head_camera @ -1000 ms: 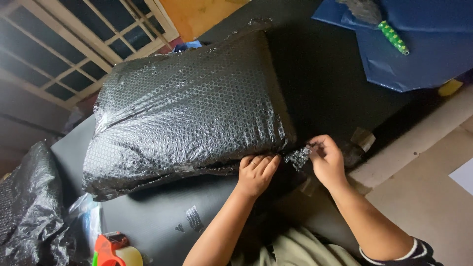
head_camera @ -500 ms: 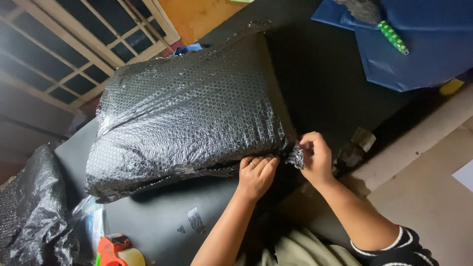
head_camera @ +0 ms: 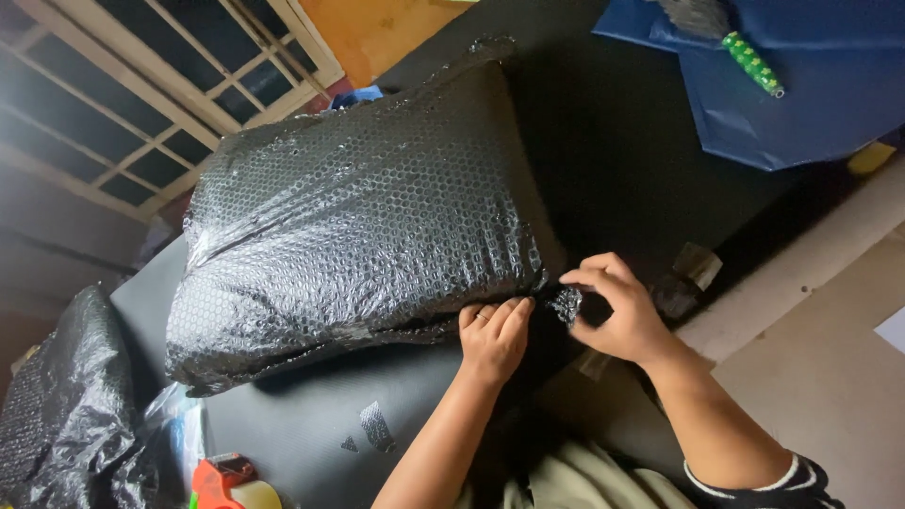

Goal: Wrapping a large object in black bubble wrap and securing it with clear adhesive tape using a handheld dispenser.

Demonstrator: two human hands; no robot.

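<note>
hands working the corner of a bubble-wrapped bundle

the left hand (head_camera: 493,337) is pressing flat, fingers together, against the near edge of the black bubble-wrapped bundle (head_camera: 363,221) lying on the dark bench (head_camera: 622,141). just beside it, the right hand (head_camera: 617,309) is pinching the loose wrap corner (head_camera: 564,303) between thumb and fingertips. a tape dispenser (head_camera: 231,481) is sitting well apart.

The wrapped parcel (head_camera: 368,207) lies on the bench (head_camera: 641,141). The tape dispenser (head_camera: 226,483) sits near its left front; the folded sheet (head_camera: 792,104) lies behind right.
</note>
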